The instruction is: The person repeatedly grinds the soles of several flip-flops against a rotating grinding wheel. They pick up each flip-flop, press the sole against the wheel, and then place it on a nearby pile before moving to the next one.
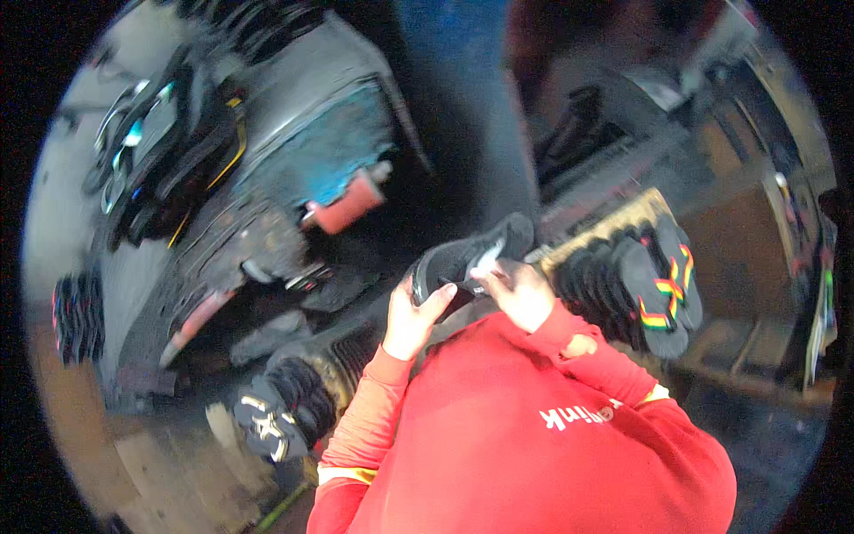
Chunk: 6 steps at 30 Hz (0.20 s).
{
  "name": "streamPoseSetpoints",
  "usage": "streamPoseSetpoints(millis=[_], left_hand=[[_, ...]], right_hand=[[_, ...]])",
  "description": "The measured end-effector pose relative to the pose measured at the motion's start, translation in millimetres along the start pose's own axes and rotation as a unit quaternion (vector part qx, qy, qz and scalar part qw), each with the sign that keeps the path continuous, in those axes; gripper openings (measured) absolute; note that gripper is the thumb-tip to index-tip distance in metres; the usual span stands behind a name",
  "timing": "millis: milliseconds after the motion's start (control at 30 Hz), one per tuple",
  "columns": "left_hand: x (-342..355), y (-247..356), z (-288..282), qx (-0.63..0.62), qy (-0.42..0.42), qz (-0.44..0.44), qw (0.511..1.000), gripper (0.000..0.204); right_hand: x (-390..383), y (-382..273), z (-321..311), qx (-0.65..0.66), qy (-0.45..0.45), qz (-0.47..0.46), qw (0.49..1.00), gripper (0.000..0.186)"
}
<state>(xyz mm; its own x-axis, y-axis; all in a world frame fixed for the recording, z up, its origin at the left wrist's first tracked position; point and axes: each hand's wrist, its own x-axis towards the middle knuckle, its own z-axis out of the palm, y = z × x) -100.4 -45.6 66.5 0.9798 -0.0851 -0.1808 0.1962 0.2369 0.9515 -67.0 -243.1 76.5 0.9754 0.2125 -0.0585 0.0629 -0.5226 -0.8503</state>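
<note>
In front of my chest I hold a dark flip-flop point(454, 255) with both hands. My left hand point(414, 319) grips its left end, the thumb pressed on top. Around its right part my right hand point(520, 292) is closed, beside a small white patch on the flip-flop whose nature I cannot make out. To the right of my right hand stands a packed row of black flip-flops point(663, 289), the outermost with red, yellow and green straps. Near my left forearm lies another row of dark flip-flops point(271, 418), its end one with pale straps.
A worn machine with a teal panel point(320, 147) and a red roller point(349, 203) stands ahead on the left. Loose black flip-flops or straps point(169, 142) lie on a grey surface at far left. A wooden board point(614, 230) runs behind the right row.
</note>
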Motion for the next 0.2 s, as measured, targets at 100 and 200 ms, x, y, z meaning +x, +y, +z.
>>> streamPoseSetpoints(millis=[100,200], left_hand=[[-23.8,-2.1,-27.2,0.08,0.074,-0.04,0.993,0.04],[-24.2,-16.5,-41.4,0.101,0.113,-0.037,0.988,0.04]], right_hand=[[14.2,-2.7,-11.2,-0.202,-0.01,-0.133,0.97,0.041],[46.3,-2.9,9.7,-0.174,-0.029,-0.408,0.896,0.07]])
